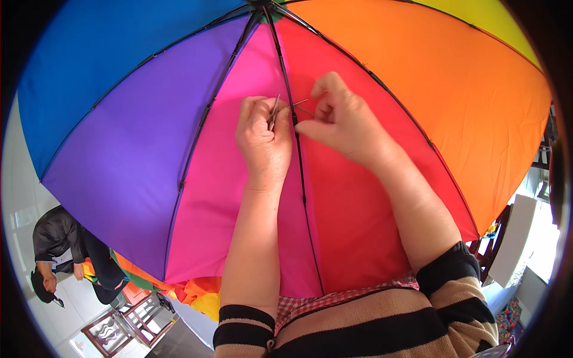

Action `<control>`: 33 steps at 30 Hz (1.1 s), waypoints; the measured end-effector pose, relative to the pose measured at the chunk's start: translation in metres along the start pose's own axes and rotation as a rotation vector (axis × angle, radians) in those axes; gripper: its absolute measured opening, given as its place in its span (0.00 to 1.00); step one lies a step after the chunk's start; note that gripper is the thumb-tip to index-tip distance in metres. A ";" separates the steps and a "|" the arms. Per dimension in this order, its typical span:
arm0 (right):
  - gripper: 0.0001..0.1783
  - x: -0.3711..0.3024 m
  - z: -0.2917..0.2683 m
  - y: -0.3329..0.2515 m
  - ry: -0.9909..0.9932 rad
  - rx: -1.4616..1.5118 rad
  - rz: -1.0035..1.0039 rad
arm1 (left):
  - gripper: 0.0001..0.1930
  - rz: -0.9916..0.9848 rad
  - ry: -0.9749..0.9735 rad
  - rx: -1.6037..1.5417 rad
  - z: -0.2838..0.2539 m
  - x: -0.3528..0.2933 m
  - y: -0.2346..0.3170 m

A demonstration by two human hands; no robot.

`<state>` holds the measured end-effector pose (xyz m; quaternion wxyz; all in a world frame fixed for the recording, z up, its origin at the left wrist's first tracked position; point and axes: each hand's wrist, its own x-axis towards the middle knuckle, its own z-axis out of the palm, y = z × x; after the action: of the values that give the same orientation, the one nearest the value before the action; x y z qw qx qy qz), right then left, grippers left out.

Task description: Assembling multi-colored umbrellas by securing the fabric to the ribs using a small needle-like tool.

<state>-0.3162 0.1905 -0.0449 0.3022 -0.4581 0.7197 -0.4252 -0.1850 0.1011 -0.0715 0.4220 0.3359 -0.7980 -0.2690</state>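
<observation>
A large open umbrella (239, 167) with rainbow panels spreads before me, its inner ribs showing. Held in my left hand (262, 128), over the pink panel, is a small metal tool that looks like scissors (274, 113). A thin pointed piece (299, 103) crosses the black rib (288, 83); whether it is a blade or a needle I cannot tell. My right hand (343, 119) hovers over the red panel, thumb and index finger apart, other fingers curled. Something like a fine thread (306, 111) runs toward those curled fingers, whose grip is partly hidden.
The ribs meet at a dark hub (261, 5) at the top. Colourful fabric (200, 295) is heaped at lower left, near a person in dark clothes (74, 244) bending over. Wooden-framed furniture (107, 334) stands below that, and a white panel (516, 241) at the right.
</observation>
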 end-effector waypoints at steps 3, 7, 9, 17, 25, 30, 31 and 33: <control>0.12 0.000 -0.023 -0.005 -0.118 0.308 0.043 | 0.05 -0.058 0.017 -0.087 0.007 -0.004 0.001; 0.05 0.000 -0.033 -0.012 -0.191 0.362 0.032 | 0.05 -0.111 0.015 -0.074 0.006 -0.004 0.005; 0.05 -0.001 -0.031 -0.012 -0.138 0.149 0.005 | 0.05 -0.101 0.015 -0.080 0.006 -0.005 0.003; 0.10 0.006 -0.001 -0.012 0.262 -0.412 -0.198 | 0.05 -0.094 -0.003 -0.094 0.007 -0.005 0.003; 0.14 -0.035 0.007 -0.010 0.155 -0.097 -0.211 | 0.05 -0.089 0.009 -0.132 0.005 -0.007 0.000; 0.12 -0.030 0.020 -0.016 0.246 -0.392 -0.242 | 0.04 -0.115 0.003 -0.158 0.001 -0.009 -0.001; 0.11 -0.024 0.020 -0.013 0.244 -0.394 -0.231 | 0.04 -0.116 0.007 -0.163 0.001 -0.009 0.000; 0.09 -0.009 0.018 -0.008 0.240 -0.397 -0.206 | 0.04 -0.126 0.005 -0.147 0.001 -0.008 0.003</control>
<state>-0.2943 0.1911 -0.0457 0.0740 -0.5256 0.7694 -0.3553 -0.1840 0.1091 -0.0738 0.4298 0.3545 -0.7521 -0.3520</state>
